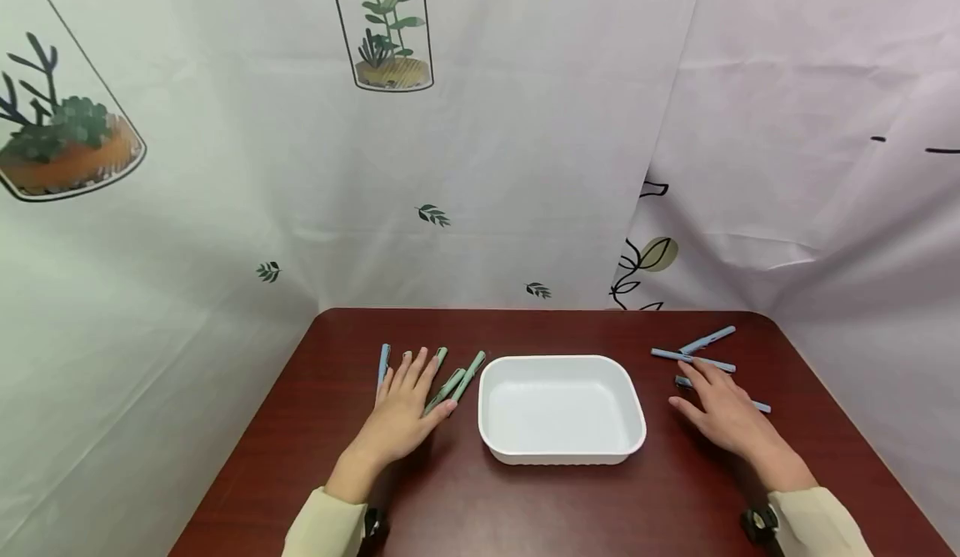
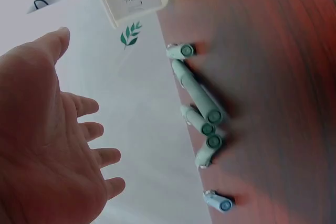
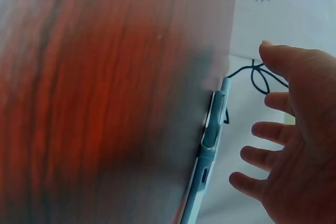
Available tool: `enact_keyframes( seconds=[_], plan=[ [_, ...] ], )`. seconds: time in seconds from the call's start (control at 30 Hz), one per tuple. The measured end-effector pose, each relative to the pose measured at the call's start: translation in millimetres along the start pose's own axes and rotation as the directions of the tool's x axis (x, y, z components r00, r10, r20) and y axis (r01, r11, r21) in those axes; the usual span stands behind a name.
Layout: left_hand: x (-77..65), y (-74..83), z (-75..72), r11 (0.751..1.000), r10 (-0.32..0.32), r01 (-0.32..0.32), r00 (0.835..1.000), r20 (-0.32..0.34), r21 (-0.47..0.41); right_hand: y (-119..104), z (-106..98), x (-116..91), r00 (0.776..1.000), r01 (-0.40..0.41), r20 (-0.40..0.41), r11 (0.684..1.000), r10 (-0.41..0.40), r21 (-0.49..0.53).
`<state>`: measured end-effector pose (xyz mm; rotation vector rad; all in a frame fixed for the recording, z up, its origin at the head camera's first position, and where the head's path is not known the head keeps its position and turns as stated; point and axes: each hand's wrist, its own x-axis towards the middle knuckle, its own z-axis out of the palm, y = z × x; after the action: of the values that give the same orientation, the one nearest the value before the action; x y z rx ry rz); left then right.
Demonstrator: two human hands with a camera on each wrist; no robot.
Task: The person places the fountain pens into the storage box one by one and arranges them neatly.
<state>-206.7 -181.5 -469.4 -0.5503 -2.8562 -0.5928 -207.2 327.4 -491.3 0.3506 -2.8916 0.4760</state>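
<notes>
My left hand (image 1: 399, 422) hovers with fingers spread over a group of pens on the left, holding nothing. Several of these are green, among them one green pen (image 1: 469, 375) nearest the tray and another (image 2: 197, 94) in the left wrist view; a single blue pen (image 1: 384, 360) lies at the group's left end. On the right, three light-blue pens lie loosely: one slanted pen (image 1: 708, 339) at the back, a pen (image 1: 697, 361) crossing near it, and a third pen (image 1: 761, 407) partly hidden beneath my right hand (image 1: 723, 411). That hand's fingers are loosely extended and grip nothing.
Between the hands stands a white rectangular tray (image 1: 562, 459) with rounded corners and nothing in it. All of it is on a dark red wooden table (image 1: 600, 511). A pale curtain (image 1: 487, 165) printed with plants hangs behind the table's back edge.
</notes>
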Motion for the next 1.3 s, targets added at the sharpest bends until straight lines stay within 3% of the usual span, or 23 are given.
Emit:
enact_keyframes(
  seconds=[0.27, 1.3],
  plan=[
    [1.3, 11.8, 5.5, 0.999, 0.036, -0.036, 0.999, 0.022, 0.021, 7, 2, 0, 1.000, 0.005, 0.017, 1.000, -0.005, -0.006],
    [1.8, 49.9, 25.4, 0.997, 0.048, -0.053, 0.994, 0.101, 0.053, 23, 1, 7, 0.997, -0.011, 0.079, 0.999, 0.015, -0.044]
  ],
)
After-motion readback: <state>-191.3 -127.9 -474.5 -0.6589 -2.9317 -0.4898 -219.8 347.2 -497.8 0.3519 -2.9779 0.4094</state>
